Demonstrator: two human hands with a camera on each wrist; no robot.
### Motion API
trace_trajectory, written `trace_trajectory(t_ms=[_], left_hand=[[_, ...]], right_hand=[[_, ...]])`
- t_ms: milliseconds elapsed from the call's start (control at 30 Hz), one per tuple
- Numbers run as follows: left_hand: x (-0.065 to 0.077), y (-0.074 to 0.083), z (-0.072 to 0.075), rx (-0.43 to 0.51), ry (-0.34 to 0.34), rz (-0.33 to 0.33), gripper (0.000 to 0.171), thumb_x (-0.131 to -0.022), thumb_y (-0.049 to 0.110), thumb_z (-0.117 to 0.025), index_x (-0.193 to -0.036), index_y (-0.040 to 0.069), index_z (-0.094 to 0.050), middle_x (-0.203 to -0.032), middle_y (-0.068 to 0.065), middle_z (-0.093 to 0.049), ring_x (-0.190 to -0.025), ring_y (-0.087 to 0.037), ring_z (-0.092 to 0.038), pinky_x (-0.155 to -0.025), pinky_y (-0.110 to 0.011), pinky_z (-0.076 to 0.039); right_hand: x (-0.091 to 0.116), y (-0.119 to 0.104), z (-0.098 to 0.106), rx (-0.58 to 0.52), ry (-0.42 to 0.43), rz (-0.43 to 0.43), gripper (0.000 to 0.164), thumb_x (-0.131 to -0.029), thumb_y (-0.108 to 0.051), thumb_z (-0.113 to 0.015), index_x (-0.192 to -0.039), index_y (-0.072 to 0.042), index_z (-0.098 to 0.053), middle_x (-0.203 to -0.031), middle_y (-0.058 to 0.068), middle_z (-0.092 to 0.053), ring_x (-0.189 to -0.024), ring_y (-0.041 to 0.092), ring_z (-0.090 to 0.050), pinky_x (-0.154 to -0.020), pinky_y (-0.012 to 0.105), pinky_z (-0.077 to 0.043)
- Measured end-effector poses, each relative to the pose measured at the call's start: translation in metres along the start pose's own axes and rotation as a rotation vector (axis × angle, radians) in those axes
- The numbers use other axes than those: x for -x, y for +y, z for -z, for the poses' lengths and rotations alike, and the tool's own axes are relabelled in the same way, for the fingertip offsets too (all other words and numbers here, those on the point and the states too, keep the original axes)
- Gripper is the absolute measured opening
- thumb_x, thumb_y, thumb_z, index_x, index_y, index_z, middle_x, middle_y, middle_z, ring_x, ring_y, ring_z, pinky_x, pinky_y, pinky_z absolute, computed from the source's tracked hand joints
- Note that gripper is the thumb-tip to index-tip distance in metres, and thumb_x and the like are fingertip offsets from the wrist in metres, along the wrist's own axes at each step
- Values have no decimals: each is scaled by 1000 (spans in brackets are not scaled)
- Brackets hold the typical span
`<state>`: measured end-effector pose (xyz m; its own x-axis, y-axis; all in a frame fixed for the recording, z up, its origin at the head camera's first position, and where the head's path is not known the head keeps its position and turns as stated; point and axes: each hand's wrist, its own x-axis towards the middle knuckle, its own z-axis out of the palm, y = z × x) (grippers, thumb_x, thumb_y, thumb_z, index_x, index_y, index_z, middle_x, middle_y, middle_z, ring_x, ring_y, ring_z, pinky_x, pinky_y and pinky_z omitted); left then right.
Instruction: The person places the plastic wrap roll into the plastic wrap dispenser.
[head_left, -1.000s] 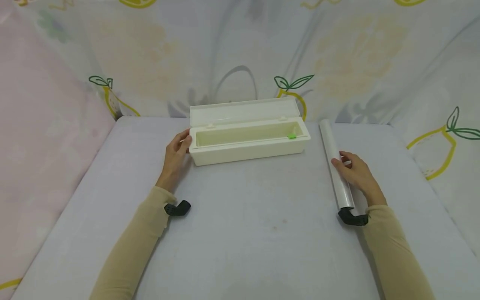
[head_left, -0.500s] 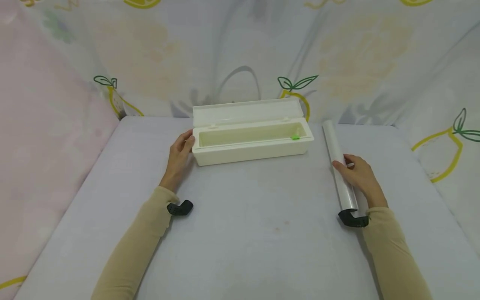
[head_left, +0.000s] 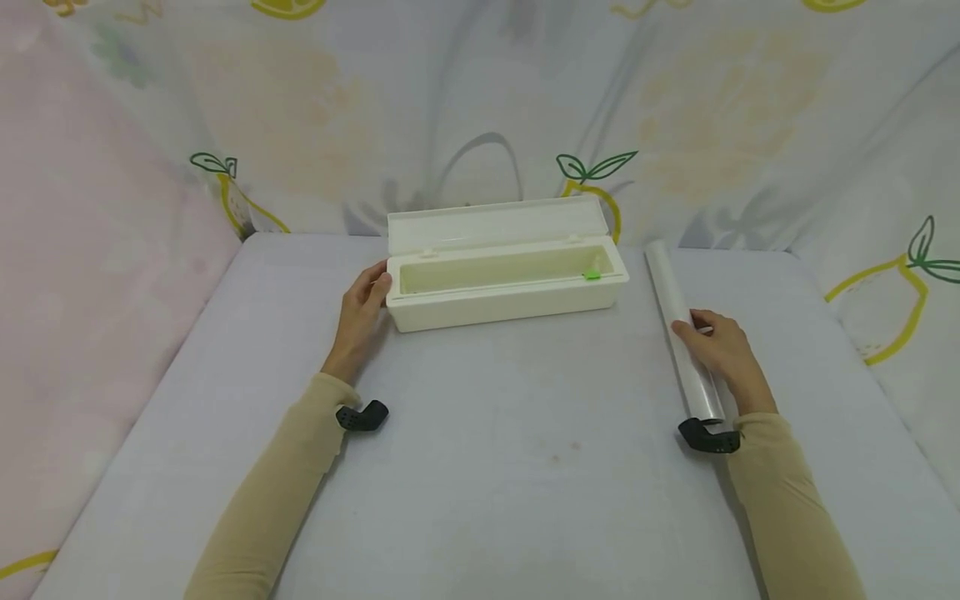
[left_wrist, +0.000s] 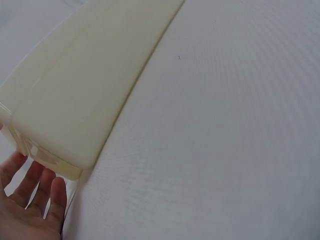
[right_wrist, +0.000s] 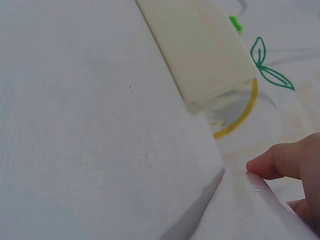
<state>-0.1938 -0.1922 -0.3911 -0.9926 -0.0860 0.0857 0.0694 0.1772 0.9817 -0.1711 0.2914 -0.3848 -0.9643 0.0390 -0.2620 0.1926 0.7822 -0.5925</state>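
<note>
A long off-white plastic box (head_left: 502, 312) sits at the back of the table, its lid (head_left: 495, 225) raised and leaning back. Inside its right end is a small green piece (head_left: 592, 275). At the box's left end, my left hand (head_left: 358, 321) touches the end wall with extended fingers; the left wrist view shows the fingertips (left_wrist: 57, 185) against it. To the right lies a roll of clear plastic film (head_left: 678, 333), slanting towards me. My right hand (head_left: 720, 346) holds it near the middle, thumb on top, other fingers partly hidden along the right side.
A white cloth covers the table (head_left: 480, 483). Patterned fabric (head_left: 465, 100) with lemon drawings hangs close behind the box and along both sides. A black wrist camera (head_left: 708, 436) sits right beside the roll's near end.
The roll's near end has swung slightly to the right, and my right thumb has shifted right with it. My left hand stays at the box's end. The head view has shifted a little.
</note>
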Motion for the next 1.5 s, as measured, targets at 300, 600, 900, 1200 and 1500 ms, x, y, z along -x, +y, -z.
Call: trace_trajectory(t_ms=[300, 600, 900, 1200, 1500], left_hand=[[-13, -27, 2, 15, 13, -11, 46, -99, 31, -47, -140, 9, -46, -138, -15, -51, -94, 0, -53, -79, -14, -44], [-9, -21, 3, 21, 3, 2, 46, -100, 29, -47, -140, 6, -45, -140, -16, -49, -94, 1, -52, -79, -13, -43], [2, -2, 1, -10, -15, -8, 46, -100, 27, -45, -140, 3, -43, -141, -17, -47, -98, 1, -50, -81, -13, -43], [2, -3, 1, -1, -21, -15, 46, -100, 27, -46, -140, 3, -44, -141, -17, -48, -101, -1, -50, -82, -15, -42], [4, 3, 2, -23, -24, -15, 46, -101, 27, -45, -140, 4, -43, -141, -16, -48, -101, -1, -49, -83, -15, -42]], right_hand=[[3, 0, 3, -52, -19, -3, 71, -98, -46, -35, -145, 7, -25, -136, 33, -40, -113, 43, -45, -81, 47, -46], [4, 0, 2, -80, -16, 14, 69, -98, -46, -35, -145, 5, -28, -132, 31, -44, -108, 38, -47, -78, 38, -45], [5, -2, 3, -118, -30, -5, 70, -98, -47, -36, -146, 3, -28, -138, 30, -41, -113, 37, -44, -84, 39, -42], [7, -2, 6, -121, -7, 8, 70, -98, -46, -37, -146, 4, -26, -140, 30, -40, -115, 36, -44, -86, 37, -40], [11, -8, 11, -136, 37, 26, 69, -97, -45, -39, -146, 2, -29, -137, 29, -43, -113, 34, -46, -82, 34, -41]])
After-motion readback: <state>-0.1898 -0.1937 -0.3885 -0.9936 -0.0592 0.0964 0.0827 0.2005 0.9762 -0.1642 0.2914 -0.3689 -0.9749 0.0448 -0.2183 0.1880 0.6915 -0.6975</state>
